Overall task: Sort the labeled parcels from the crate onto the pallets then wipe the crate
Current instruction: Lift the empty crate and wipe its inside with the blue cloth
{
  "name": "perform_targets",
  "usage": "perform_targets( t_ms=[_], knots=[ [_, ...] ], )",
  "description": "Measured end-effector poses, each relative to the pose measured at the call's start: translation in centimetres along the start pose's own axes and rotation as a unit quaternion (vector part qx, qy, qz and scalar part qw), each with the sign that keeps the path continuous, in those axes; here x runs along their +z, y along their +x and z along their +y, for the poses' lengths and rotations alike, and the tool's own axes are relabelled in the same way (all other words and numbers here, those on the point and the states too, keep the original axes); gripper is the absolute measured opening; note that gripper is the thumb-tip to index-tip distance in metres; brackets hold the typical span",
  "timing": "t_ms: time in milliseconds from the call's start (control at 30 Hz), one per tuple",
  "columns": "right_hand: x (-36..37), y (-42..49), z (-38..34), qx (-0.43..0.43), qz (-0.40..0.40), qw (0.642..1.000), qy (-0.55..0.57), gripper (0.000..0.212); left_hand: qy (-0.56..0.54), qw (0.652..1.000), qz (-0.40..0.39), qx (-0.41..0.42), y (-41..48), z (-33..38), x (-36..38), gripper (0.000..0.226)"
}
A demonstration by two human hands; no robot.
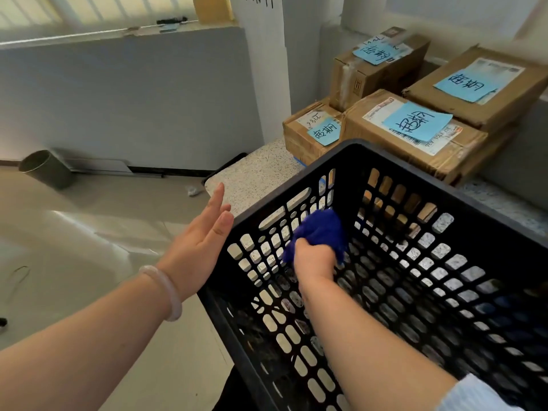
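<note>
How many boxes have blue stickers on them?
4: small box front left, big box beside it, tall box behind, flat box far right. More may hide behind.

Blue notes [416,121] on four parcels [370,140] — handwritten Chinese characters, not clearly legible.

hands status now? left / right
Left hand: open, fingers straight, beside the black crate, holding nothing.
Right hand: closed around the blue cloth, inside the crate.

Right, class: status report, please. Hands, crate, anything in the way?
Left hand open beside crate. Right hand grips blue cloth inside crate. Crate otherwise empty; nothing in the way.
</note>
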State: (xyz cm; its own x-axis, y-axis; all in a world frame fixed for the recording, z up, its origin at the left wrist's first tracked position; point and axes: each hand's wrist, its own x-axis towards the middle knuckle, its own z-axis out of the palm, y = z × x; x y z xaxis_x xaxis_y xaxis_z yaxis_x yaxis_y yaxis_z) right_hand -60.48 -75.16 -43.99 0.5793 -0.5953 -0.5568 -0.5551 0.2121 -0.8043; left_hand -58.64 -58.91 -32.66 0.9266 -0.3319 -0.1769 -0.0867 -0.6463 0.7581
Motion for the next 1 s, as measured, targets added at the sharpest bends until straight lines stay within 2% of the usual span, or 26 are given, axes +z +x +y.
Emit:
perform_targets(
  t_ms=[100, 167, 233, 300, 367, 433, 500, 533, 600, 633, 700, 767, 833, 900, 1000],
  knots=[
    [1.1, -2.5, 1.8, 0.034, -0.079, 0.996, 0.029, 0.02, 0.009, 1.0, 0.0, -0.002, 0.2, -0.1, 0.0, 0.077],
    [1.5, -4.0, 2.9, 0.038, -0.122, 0.992, -0.008, 0.027, 0.009, 1.0, 0.0, -0.002, 0.2, -0.2, -0.1, 0.086],
    [1.6, -5.1, 4.1, 0.011, -0.202, 0.978, -0.054, 0.026, 0.002, 1.0, 0.001, 0.0, 0.2, -0.3, -0.1, 0.089],
    [1.2, -5.9, 4.4, -0.074, -0.29, 0.945, -0.133, 0.018, -0.003, 1.0, 0.0, 0.0, 0.2, -0.3, 0.0, 0.089],
    [0.6, -5.1, 3.8, -0.172, -0.315, 0.901, -0.242, 0.018, -0.004, 1.0, 0.0, 0.0, 0.2, -0.3, 0.0, 0.087],
    [-0.2, -3.2, 2.6, -0.209, -0.321, 0.855, -0.35, 0.023, -0.008, 1.0, 0.004, -0.001, 0.2, -0.3, 0.0, 0.086],
    [-1.4, -1.1, 1.5, -0.217, -0.293, 0.815, -0.451, 0.019, -0.01, 1.0, 0.003, -0.004, 0.2, -0.2, 0.0, 0.085],
    [-2.3, 0.1, 1.2, -0.226, -0.258, 0.825, -0.449, 0.012, -0.007, 1.0, 0.002, -0.006, 0.2, -0.2, 0.0, 0.084],
    [-3.9, 2.3, 1.0, -0.24, -0.183, 0.882, -0.362, 0.013, 0.0, 1.0, 0.001, -0.011, 0.2, -0.2, 0.0, 0.081],
    [-4.8, 3.4, 0.7, -0.265, -0.131, 0.899, -0.324, 0.014, 0.005, 1.0, 0.0, -0.012, 0.2, -0.3, 0.0, 0.08],
    [-6.6, 5.7, 0.0, -0.296, -0.008, 0.901, -0.318, 0.018, 0.008, 1.0, -0.001, -0.014, 0.2, -0.4, 0.0, 0.076],
    [-7.6, 7.5, -0.5, -0.29, 0.07, 0.887, -0.352, 0.026, 0.001, 1.0, 0.001, -0.013, 0.2, -0.5, 0.0, 0.076],
    [-7.5, 8.0, -0.2, -0.281, 0.063, 0.857, -0.427, 0.031, 0.001, 1.0, 0.001, -0.01, 0.3, -0.5, 0.0, 0.081],
    [-6.6, 7.8, 1.3, -0.259, 0.013, 0.835, -0.485, 0.032, 0.009, 1.0, 0.002, -0.011, 0.2, -0.6, 0.0, 0.082],
    [-4.4, 5.7, 4.0, -0.254, -0.06, 0.782, -0.566, 0.033, 0.019, 1.0, 0.001, -0.015, 0.2, -0.5, -0.1, 0.081]
  ],
)
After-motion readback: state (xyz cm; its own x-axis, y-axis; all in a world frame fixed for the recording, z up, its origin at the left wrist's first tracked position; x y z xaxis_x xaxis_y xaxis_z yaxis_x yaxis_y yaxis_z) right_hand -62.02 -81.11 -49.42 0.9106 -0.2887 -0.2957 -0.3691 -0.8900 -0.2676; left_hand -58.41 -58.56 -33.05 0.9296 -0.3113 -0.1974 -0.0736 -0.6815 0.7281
